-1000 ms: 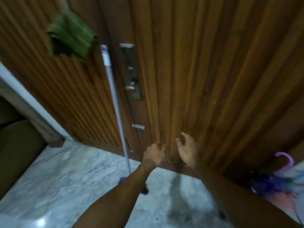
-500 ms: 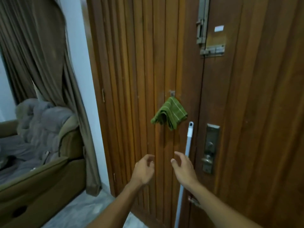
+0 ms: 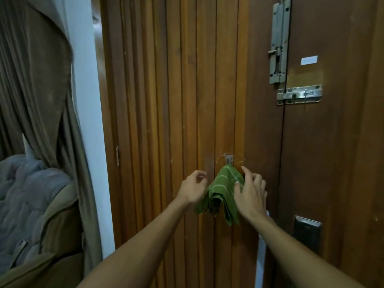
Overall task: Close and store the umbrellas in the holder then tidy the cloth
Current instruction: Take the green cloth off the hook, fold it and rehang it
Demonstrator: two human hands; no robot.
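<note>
A green cloth with thin pale stripes (image 3: 222, 190) hangs bunched from a small hook (image 3: 229, 159) on the wooden door (image 3: 166, 100). My left hand (image 3: 193, 189) hovers at the cloth's left edge, fingers curled and apart, holding nothing. On the cloth's right side my right hand (image 3: 250, 194) rests with spread fingers, its thumb touching the fabric. No umbrella or holder is in sight.
A white pole (image 3: 260, 258) leans against the door below my right wrist. Metal bolts (image 3: 277, 50) and a latch (image 3: 299, 94) sit at upper right, a lock plate (image 3: 307, 233) at lower right. A brown curtain (image 3: 41, 90) and a sofa with a grey blanket (image 3: 22, 200) fill the left.
My view rose from the floor to the door. Both hands moved up from below the cloth to either side of it, and the right hand now touches it.
</note>
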